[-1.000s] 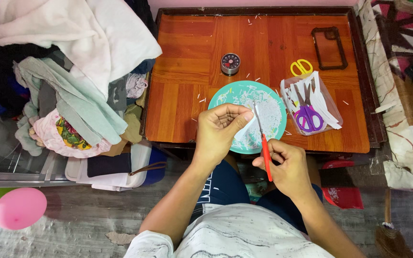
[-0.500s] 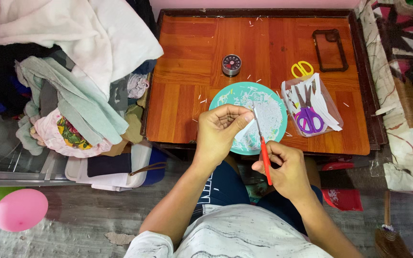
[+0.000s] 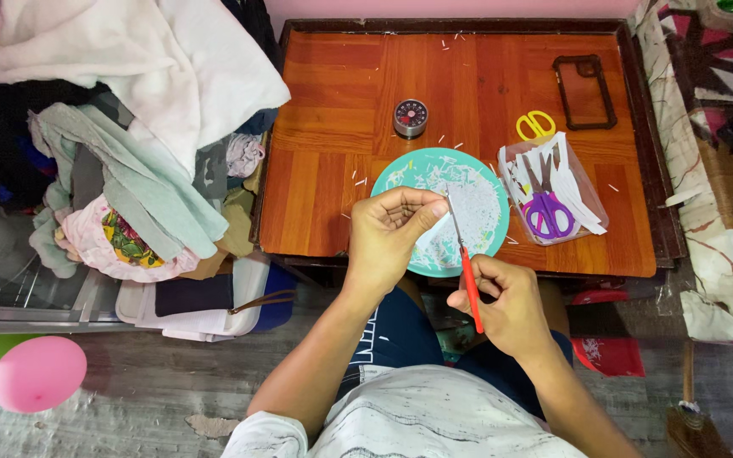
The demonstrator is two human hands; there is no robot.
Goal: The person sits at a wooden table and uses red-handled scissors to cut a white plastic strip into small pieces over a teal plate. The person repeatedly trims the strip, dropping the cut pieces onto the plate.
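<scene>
My right hand [image 3: 506,305] grips red scissors [image 3: 466,263]; my left hand [image 3: 388,233] pinches paper [image 3: 439,227] over the plate [image 3: 409,174] at the desk's near edge. Risk: blades close to fingertips could nick them.

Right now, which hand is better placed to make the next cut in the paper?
Right. The right hand already holds the red scissors, blades beside the white paper pinched in the left hand.

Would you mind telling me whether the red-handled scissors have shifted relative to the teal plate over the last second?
No, barely: the red-handled scissors in the right hand stay at the teal plate's lower right edge, blades over its paper scraps.
</scene>
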